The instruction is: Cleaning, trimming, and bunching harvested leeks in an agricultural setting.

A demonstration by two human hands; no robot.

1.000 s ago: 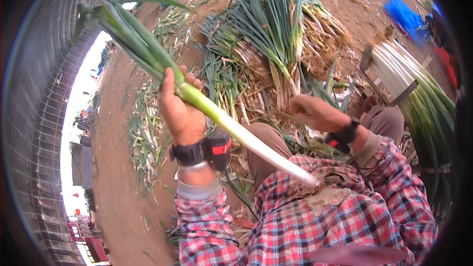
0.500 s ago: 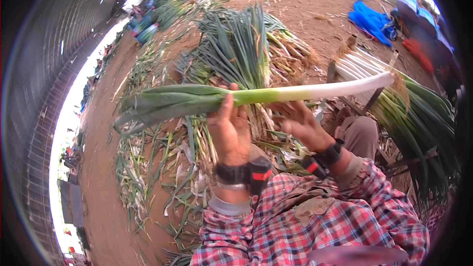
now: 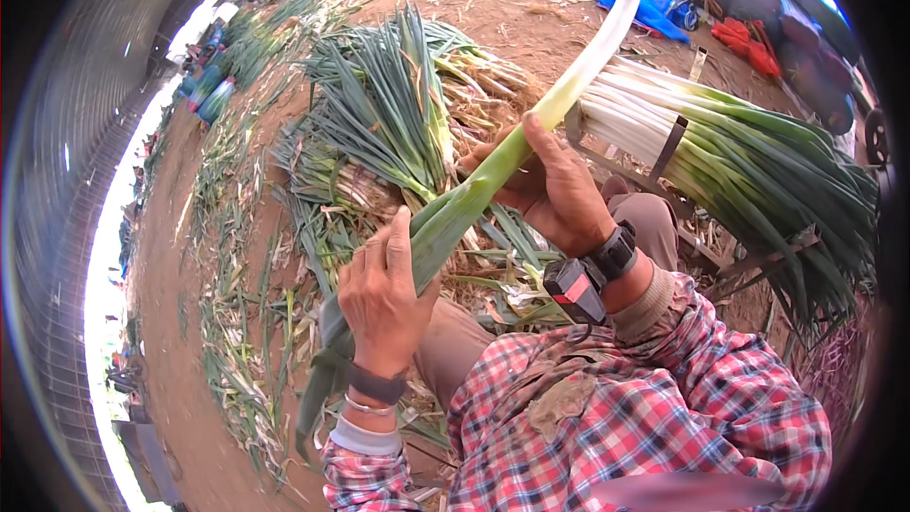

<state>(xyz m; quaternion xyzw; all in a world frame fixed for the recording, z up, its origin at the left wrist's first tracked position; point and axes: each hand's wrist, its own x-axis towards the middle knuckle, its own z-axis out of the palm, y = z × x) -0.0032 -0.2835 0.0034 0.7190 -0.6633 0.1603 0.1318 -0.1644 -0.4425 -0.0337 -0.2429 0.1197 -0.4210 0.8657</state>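
Note:
One long leek point(image 3: 495, 172) slants across in front of me, its white end up and away to the right, its dark green leaves down to the left. My right hand point(image 3: 573, 201) is closed around the pale green shank, thumb on top. Lower down, my left hand point(image 3: 381, 296) grips the leaves, which partly pass behind it and my wrist. Beyond the leek lies a heap of green leeks point(image 3: 384, 100), some with brownish roots. To the right, a bundle of clean white-stemmed leeks point(image 3: 706, 137) rests in a low metal rack point(image 3: 669, 149), leaves hanging down to the right.
Stripped leaves point(image 3: 242, 360) litter the brown dirt ground at left. A blue net sack point(image 3: 654, 11) and a red one point(image 3: 749, 45) lie at the far right, near dark bundles. A mesh-like wall point(image 3: 57, 228) curves along the left side.
The leek has swung from nearly level to a steep slant, white end up. My right hand, open beneath it before, has closed on the shank; my left has moved down and nearer on the leaves.

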